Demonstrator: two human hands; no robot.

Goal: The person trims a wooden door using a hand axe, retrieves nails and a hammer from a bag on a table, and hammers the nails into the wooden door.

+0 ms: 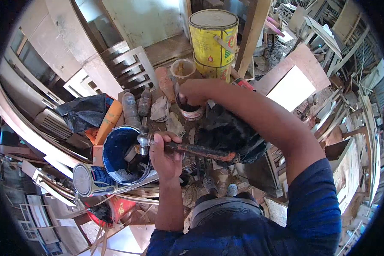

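My left hand (165, 160) is closed around a ball-peen hammer (200, 150), near its metal head. The head points left, over the rim of a blue-lined bucket (123, 147), and the worn dark and orange handle runs to the right. My right hand (192, 91) reaches across to a small open tin (192, 114), with its fingers down in the mouth, where they are hidden. Beside the tin lie a crumpled pale rag (160, 109) and a black plastic bag (224, 130). A few items sit inside the bucket.
Behind the tin are a white tub (183, 68) and tall yellow cans (213, 38). Dusty plastic bottles (130, 106) stand to the left, near an orange tube (107, 121). A metal can (83, 180) lies beside the bucket. Wood boards and scraps (296, 72) fill the right side.
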